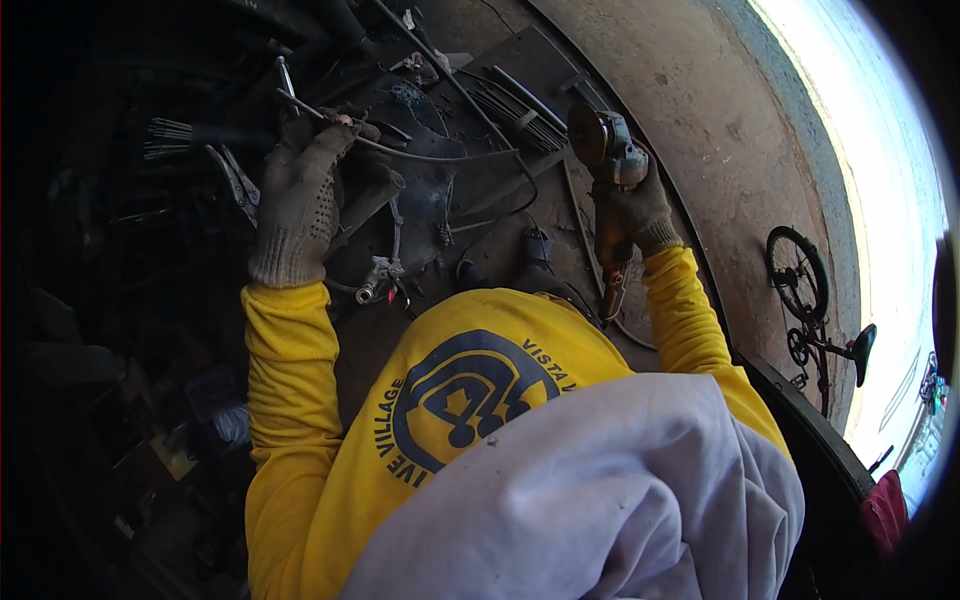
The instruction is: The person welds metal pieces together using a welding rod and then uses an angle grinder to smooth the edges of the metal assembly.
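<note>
My left hand (300,200), in a worn knitted work glove, is closed around a thin, curved metal rod (430,158). The rod's long end reaches right over the dark workbench. Beside that hand's outer edge are metal locking pliers (236,182), and a shiny slim metal piece (286,85) sticks up just beyond the fingers. On the right, my gloved right hand (640,208) grips an angle grinder (624,162) with its disc (588,135) upward, apart from the rod. Whether the disc spins cannot be told.
A bundle of thin rods (520,115) lies between my hands, farther off. A brass-ended hose fitting (375,285) and cables are near my body. A wire brush (170,138) sits far left. Outside at right stand a bicycle (800,275) and bare ground; the left side is very dark.
</note>
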Tool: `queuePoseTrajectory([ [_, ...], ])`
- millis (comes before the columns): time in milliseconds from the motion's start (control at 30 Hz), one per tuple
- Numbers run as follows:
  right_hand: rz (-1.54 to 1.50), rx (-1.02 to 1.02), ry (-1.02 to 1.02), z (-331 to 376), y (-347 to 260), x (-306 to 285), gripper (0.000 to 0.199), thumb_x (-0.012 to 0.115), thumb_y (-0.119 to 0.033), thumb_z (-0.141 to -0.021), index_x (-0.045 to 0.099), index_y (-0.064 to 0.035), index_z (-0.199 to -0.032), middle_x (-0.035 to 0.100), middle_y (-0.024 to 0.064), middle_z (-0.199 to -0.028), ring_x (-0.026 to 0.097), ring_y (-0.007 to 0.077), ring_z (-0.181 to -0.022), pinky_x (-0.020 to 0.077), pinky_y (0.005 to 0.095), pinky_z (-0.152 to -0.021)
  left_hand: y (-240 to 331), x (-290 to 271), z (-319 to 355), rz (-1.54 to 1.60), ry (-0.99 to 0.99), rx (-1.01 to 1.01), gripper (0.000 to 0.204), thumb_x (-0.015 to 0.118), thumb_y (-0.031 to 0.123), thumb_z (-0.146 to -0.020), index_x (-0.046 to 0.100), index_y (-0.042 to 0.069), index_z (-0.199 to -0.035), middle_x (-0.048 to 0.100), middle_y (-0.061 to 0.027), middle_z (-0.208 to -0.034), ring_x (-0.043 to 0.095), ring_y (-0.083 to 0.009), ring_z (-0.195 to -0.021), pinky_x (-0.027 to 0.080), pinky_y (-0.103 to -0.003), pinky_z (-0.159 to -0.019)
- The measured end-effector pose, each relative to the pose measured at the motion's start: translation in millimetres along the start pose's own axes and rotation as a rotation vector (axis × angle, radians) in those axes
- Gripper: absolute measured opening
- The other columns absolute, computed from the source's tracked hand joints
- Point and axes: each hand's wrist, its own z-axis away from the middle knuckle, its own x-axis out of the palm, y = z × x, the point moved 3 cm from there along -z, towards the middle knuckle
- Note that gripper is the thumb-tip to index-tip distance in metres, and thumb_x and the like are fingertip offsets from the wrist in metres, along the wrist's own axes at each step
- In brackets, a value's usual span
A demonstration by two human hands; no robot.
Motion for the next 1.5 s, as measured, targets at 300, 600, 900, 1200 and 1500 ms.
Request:
queuePoseTrajectory([
  [300, -0.407, -0.045, 0.112, -56.3, -30.0, -39.4, 0.060, 0.086, -0.015, -0.078, 0.055, -0.0029, -0.129, 0.070, 0.0096, -0.107, 0.072, 0.0214, -0.089, 0.0603, 0.0382, -0.077, -14.2, 99.5, 38.8, -0.648, -0.059, 0.183, 0.021, 0.055, 0.010, -0.099, 0.059, 0.004, -0.119, 0.069, -0.0083, -0.092, 0.071, -0.0173, -0.083, 0.060, -0.031, -0.076],
  [600, -0.920, -0.091, -0.022, -59.4, -30.1, -41.4, 0.046, 0.070, -0.024, -0.094, 0.059, 0.0004, -0.131, 0.070, 0.0159, -0.114, 0.071, 0.0281, -0.098, 0.0608, 0.0408, -0.087, -119.7, 118.2, -8.0, -0.783, -0.154, -0.093, 0.022, 0.059, 0.016, -0.097, 0.064, 0.003, -0.114, 0.070, -0.0081, -0.100, 0.070, -0.0133, -0.087, 0.057, -0.026, -0.077],
  [900, -1.179, -0.055, -0.105, -23.5, -45.8, -6.5, 0.049, 0.063, -0.034, -0.096, 0.061, 0.0026, -0.129, 0.069, 0.0167, -0.116, 0.069, 0.0304, -0.106, 0.0584, 0.0428, -0.093, -233.4, 86.7, -26.7, -0.081, -0.558, -0.292, 0.047, 0.082, 0.033, -0.091, 0.066, 0.004, -0.124, 0.071, -0.0040, -0.114, 0.065, -0.0147, -0.109, 0.052, -0.031, -0.099],
  [1200, -1.242, -0.100, -0.075, 4.5, -34.3, 19.8, 0.051, 0.063, -0.032, -0.095, 0.059, 0.0026, -0.133, 0.068, 0.0170, -0.123, 0.067, 0.0340, -0.112, 0.0550, 0.0474, -0.101, -264.2, 46.1, -17.2, -0.189, -0.650, -0.450, 0.065, 0.086, 0.051, -0.082, 0.069, 0.002, -0.121, 0.071, -0.0075, -0.114, 0.066, -0.0165, -0.105, 0.053, -0.031, -0.096],
  [1500, -1.270, 0.079, -0.021, 43.6, 48.0, 77.0, 0.054, 0.064, -0.037, -0.095, 0.057, 0.0002, -0.135, 0.067, 0.0167, -0.125, 0.066, 0.0344, -0.114, 0.0535, 0.0467, -0.103, -314.9, -12.3, 26.3, -0.316, -0.743, -0.227, 0.057, 0.084, 0.036, -0.086, 0.065, 0.002, -0.126, 0.071, -0.0084, -0.113, 0.068, -0.0203, -0.104, 0.056, -0.033, -0.094],
])
